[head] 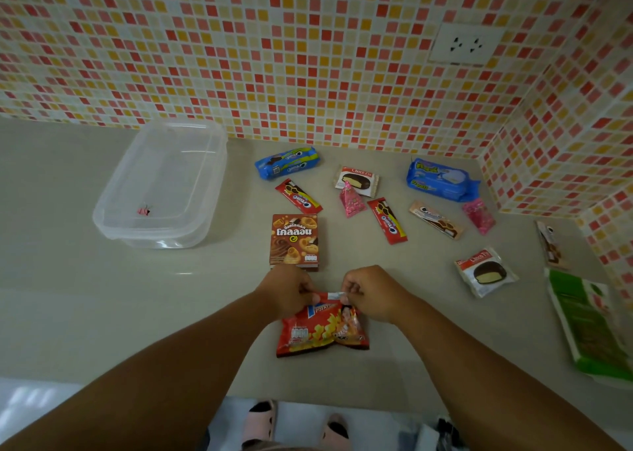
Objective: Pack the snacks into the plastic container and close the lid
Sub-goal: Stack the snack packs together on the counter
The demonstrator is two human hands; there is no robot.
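1. The plastic container (161, 183) sits at the far left of the bench (85, 296), up near the tiled wall (308, 56). Its clear lid seems to rest on top, though I cannot tell whether it is pressed shut. Something small and pink shows through it.
2. The container's long axis runs away from the person, leaning slightly right. It lies well apart from both hands, up and to their left, so the left hand is the nearer one.
3. The left hand (287, 293) has its fingers curled, pinching the top left corner of the red chip bag (322, 327).
4. The chip bag lies on the bench directly in front of the person, its top seam pointing away. It is red and glossy with yellow snack shapes printed on it, puffed and slightly crumpled.
5. The right hand (370, 293) pinches the same top seam at its right end, fingers curled, so both hands hold the bag.
6. Judging from this, carrying the bag to the container means a move up and leftward, and the lid would probably have to come off first.
7. Just beyond the hands stands a brown snack box (296, 241); further right, other small snack packs are scattered across the bench, none yet packed.
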